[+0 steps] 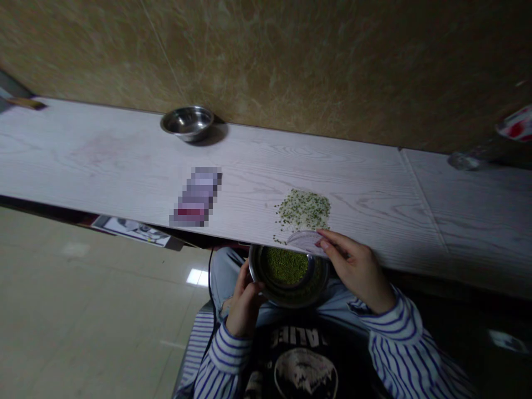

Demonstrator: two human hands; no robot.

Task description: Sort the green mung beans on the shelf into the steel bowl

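Note:
My left hand (244,303) grips the left rim of a steel bowl (286,299), thumb over the edge. The bowl sits at my lap, just below the table's front edge, and small green beans (286,266) lie inside it. Between the fingertips of my right hand (359,266) is a thin, pale, see-through piece with a curved edge (305,239); its exact kind I cannot make out. It lies flat at the table edge, above the bowl. Just beyond it, green bits mixed with white grains (305,209) are spread on the table.
A second steel bowl (187,130) stands near the wall on the white wood-grain table (257,166). A pixelated oblong item (197,197) lies left of the grains. At the far right is a clear container (464,160). Papers (133,230) stick out under the table edge.

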